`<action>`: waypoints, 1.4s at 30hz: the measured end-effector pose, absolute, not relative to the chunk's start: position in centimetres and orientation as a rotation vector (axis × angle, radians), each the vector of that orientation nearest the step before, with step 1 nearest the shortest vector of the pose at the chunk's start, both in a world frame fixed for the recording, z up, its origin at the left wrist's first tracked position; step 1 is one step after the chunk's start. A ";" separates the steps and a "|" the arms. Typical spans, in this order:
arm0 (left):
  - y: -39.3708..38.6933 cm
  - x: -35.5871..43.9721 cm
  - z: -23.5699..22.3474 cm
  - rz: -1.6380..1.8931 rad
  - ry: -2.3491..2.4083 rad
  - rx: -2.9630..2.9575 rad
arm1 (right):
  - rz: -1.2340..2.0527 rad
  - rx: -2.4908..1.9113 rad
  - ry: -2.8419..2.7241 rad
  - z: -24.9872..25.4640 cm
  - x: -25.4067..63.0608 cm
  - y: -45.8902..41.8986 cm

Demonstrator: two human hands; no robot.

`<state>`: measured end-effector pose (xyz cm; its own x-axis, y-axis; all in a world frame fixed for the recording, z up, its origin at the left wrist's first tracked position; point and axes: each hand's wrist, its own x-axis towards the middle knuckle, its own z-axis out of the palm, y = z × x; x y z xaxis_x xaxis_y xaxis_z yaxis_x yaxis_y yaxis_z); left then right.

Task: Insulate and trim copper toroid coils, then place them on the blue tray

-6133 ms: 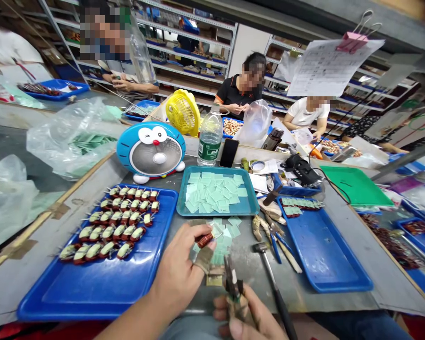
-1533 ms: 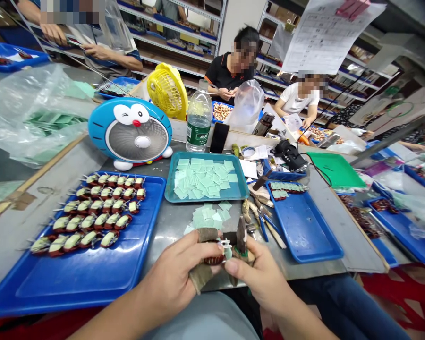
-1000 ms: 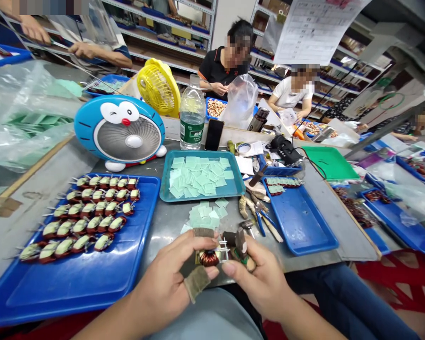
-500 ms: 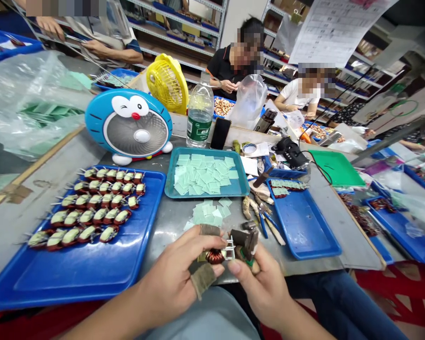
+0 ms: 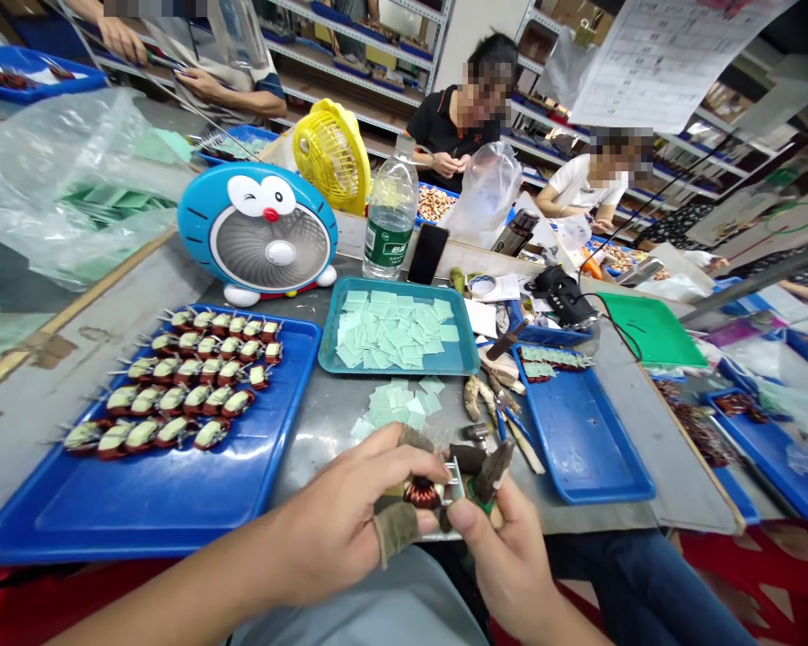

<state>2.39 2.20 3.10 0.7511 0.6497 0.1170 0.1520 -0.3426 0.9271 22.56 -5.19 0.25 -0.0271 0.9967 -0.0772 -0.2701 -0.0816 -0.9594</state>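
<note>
My left hand (image 5: 350, 502), with cloth wraps on thumb and a finger, pinches a copper-wound coil (image 5: 423, 492) above the table's front edge. Its metal pins point right, at a pale green square plate (image 5: 454, 483). My right hand (image 5: 512, 547) is closed around what look like pliers (image 5: 493, 474), with dark jaws pointing up and a bit of green grip showing. The right thumb tip lies close to the plate; whether it touches is unclear. Just beyond the hands lies a loose pile of pale green squares (image 5: 397, 405).
Rows of finished-looking coils stand in a blue tray (image 5: 175, 502) at left. A teal tray (image 5: 329, 354) holds more squares. Hand tools (image 5: 505, 408) lie beside a narrow blue tray (image 5: 583, 449). Behind are a blue fan (image 5: 259, 233), a bottle (image 5: 390, 215) and co-workers.
The view has shifted slightly, so the surroundings sit a little to the right. The pliers' jaws have tilted up and right in my right hand. My left hand still holds the coil.
</note>
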 end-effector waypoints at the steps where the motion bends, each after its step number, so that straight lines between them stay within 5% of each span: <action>1: 2.2 2.5 3.1 0.582 0.623 1.893 | 1.397 -1.058 -0.954 0.1 22.5 -5.3; 20: 0.9 3.7 4.5 0.558 0.724 2.312 | 1.509 -1.049 -0.785 0.6 23.0 -5.2; 29: 0.7 3.1 5.2 0.555 0.757 2.041 | 1.552 -1.024 -0.814 1.2 23.2 -4.9; 42: 1.5 3.2 3.9 0.812 0.639 2.481 | 1.450 -1.046 -0.742 0.4 23.2 -5.6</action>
